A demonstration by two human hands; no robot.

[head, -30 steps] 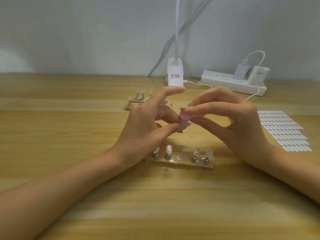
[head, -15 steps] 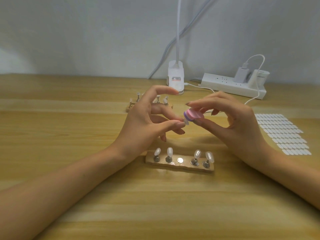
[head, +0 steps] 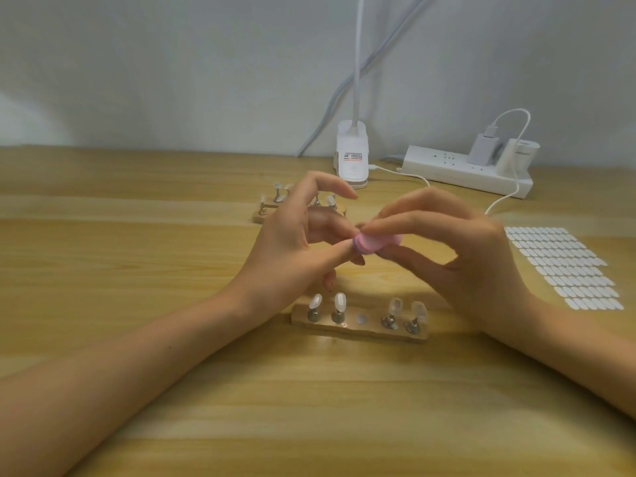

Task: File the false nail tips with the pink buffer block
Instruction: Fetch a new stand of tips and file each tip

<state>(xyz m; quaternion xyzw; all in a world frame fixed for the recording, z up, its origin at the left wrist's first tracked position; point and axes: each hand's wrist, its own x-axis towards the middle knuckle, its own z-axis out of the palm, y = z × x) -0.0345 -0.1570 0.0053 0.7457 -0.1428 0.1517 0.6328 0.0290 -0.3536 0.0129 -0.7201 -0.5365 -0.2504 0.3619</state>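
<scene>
The right hand [head: 464, 259] has brought the pink buffer block [head: 375, 243] in against the left hand [head: 285, 246], so the block's end now covers the false nail tip that showed between the left fingertips half a second ago. The right thumb and fingers grip the block from below and above, holding it roughly level above the desk [head: 137, 270]. The left thumb and a curled finger pinch together right at the block's end, touching it, while the left index finger arches up and free. Below the hands, a wooden holder strip [head: 361, 331] lies on the desk with four nail tips on small metal stands, two at each end, and a bare round spot in the middle. A second holder [head: 265, 213] sits farther back, partly hidden by the left hand. A sheet of white oval tabs [head: 561, 266] lies to the right, and a power strip [head: 457, 172] rests by the wall.
</scene>
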